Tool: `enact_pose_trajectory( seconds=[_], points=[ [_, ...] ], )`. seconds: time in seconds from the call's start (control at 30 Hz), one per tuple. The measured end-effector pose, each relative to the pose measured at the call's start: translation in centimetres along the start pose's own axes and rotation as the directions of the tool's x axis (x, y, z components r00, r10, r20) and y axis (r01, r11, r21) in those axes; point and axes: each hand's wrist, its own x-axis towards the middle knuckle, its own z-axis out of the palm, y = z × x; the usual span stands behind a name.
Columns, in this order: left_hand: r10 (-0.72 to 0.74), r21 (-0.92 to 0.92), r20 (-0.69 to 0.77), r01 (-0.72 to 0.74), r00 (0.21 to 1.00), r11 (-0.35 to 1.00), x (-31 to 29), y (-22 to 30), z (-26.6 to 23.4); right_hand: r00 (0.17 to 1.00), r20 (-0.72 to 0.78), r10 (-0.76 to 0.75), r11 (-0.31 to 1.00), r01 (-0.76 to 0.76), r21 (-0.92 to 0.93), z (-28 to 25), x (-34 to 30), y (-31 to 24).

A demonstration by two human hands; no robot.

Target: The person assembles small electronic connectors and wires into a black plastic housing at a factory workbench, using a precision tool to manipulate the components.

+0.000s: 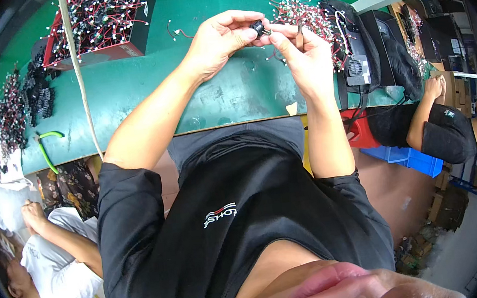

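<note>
Over the green tabletop (157, 93), my two hands meet at a small black round part (258, 28). My left hand (218, 41) pinches it between thumb and fingertips. My right hand (305, 54) is closed at the part's right side, thumb against fingers, where a small pale metal-looking tip shows. A slim brown strip-like piece (299, 38) sticks up between the right fingers; its kind is unclear. Just beyond the right hand lies a heap of red and black wires with white connectors (301, 13).
A red box (95, 56) full of wired parts stands far left. Another wired heap (7, 118) and black parts (40, 91) lie left, near green-handled pliers (46, 149). Black bags (376, 47) stand right. A pale upright cord (77, 67) crosses the left. People sit on both sides.
</note>
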Motion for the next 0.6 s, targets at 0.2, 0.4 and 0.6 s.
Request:
enact_pose_trajectory(
  seconds=[0.2,0.4,0.6],
  points=[
    [0.007,0.029,0.01,-0.007,1.0,1.0,0.0,-0.2,-0.3,0.986,-0.036,0.163,0.987,-0.162,0.009,-0.5,-0.1,-0.7],
    [-0.004,0.043,-0.009,0.004,1.0,0.999,-0.1,0.1,0.1,0.983,-0.007,0.182,0.975,-0.18,0.129,-0.9,-0.3,-0.3],
    [-0.187,0.011,-0.063,0.188,0.98,0.982,-0.1,-0.2,-0.7,0.967,0.058,0.248,0.957,-0.254,0.138,-1.5,-0.4,0.3]
  ],
)
